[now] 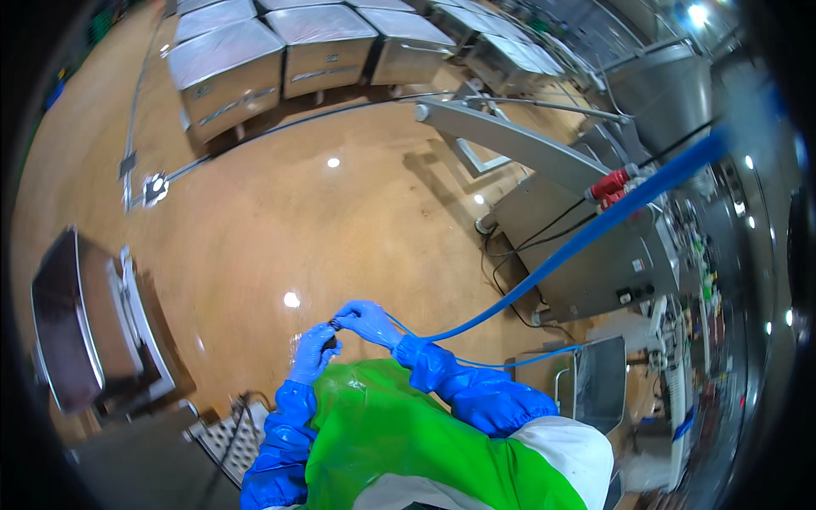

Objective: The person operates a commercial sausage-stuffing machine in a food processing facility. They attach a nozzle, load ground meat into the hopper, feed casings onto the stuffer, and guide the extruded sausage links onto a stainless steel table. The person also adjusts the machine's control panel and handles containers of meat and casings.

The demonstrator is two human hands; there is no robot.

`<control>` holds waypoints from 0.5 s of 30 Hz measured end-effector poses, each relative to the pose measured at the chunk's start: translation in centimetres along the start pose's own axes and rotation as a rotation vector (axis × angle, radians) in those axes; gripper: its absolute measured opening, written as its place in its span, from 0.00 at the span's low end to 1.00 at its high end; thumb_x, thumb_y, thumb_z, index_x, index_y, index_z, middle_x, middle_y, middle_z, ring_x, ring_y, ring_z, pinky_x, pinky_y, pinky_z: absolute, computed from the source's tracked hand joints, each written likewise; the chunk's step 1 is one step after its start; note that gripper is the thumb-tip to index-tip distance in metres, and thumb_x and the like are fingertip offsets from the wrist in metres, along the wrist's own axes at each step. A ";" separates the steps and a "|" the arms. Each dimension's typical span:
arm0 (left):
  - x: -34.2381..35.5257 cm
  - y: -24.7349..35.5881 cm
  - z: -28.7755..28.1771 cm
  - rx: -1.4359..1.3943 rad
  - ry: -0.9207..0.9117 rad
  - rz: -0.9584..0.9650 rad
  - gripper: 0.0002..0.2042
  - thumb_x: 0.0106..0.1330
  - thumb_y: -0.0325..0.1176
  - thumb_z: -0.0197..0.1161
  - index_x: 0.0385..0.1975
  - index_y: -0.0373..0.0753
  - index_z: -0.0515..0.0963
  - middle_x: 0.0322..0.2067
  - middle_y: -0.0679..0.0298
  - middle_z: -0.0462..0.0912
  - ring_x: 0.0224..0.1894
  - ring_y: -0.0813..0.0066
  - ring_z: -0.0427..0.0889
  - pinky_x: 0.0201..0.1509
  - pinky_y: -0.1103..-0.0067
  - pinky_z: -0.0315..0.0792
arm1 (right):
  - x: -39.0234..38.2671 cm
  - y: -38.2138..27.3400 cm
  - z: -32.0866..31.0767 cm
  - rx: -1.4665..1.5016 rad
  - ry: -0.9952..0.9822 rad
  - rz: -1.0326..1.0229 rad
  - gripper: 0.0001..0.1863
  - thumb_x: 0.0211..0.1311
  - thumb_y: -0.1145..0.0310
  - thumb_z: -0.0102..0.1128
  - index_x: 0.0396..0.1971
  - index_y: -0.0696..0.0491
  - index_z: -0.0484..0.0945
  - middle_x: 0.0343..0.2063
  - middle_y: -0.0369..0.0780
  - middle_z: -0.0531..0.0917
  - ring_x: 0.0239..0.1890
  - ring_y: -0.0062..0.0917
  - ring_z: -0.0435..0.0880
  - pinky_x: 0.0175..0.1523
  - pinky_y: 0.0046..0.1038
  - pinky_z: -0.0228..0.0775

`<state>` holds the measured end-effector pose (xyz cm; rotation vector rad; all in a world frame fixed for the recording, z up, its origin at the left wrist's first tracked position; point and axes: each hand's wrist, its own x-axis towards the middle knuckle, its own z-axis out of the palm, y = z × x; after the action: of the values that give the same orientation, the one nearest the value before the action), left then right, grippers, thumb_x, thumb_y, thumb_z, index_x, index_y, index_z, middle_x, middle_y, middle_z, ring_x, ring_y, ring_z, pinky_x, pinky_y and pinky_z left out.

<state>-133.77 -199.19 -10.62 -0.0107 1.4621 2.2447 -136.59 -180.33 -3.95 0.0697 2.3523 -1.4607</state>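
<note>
In front of my green apron [382, 433], both hands meet in blue gloves and blue sleeve covers. My left hand [314, 354] is closed around a small dark piece [334, 325] that looks ridged at its top; its exact kind is too small to make out. From the right, my right hand [365, 322] pinches the upper end of the same piece with its fingertips. A thick blue hose [586, 217] slopes down from the upper right toward my right sleeve. A thinner blue line [510, 364] shows beyond that sleeve; where it leads near my hands is hidden.
Covered steel bins [242, 76] stand in rows at the far side. To the left is an open steel tub [89, 319]. A steel machine [586, 255] with dark cables and red plugs [610, 185] occupies the right. The tan floor [255, 221] looks wet.
</note>
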 end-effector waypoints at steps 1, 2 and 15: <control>2.6 1.2 0.5 -0.024 -0.057 -0.062 0.10 0.68 0.34 0.56 0.37 0.33 0.75 0.24 0.63 0.76 0.26 0.78 0.79 0.27 0.83 0.74 | 1.0 -0.5 -1.9 -0.070 0.046 0.018 0.14 0.58 0.60 0.66 0.37 0.55 0.85 0.28 0.37 0.84 0.30 0.19 0.79 0.35 0.23 0.72; 5.0 2.1 1.0 -0.050 -0.115 -0.126 0.09 0.68 0.34 0.56 0.36 0.32 0.75 0.24 0.63 0.76 0.27 0.77 0.79 0.28 0.82 0.75 | 1.7 -0.8 -3.2 0.046 0.053 0.064 0.14 0.59 0.60 0.65 0.38 0.55 0.84 0.29 0.36 0.84 0.30 0.18 0.78 0.35 0.23 0.71; 34.7 3.7 -5.0 0.058 -0.270 -0.454 0.11 0.65 0.36 0.61 0.41 0.37 0.80 0.29 0.65 0.80 0.27 0.76 0.79 0.28 0.81 0.74 | 9.7 9.1 -22.1 0.669 0.615 0.363 0.19 0.67 0.56 0.57 0.50 0.54 0.79 0.36 0.35 0.84 0.33 0.17 0.81 0.38 0.18 0.73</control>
<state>-167.41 -191.90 -18.25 -0.0188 1.2329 1.7624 -149.78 -158.23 -6.28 1.1935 1.9507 -2.1563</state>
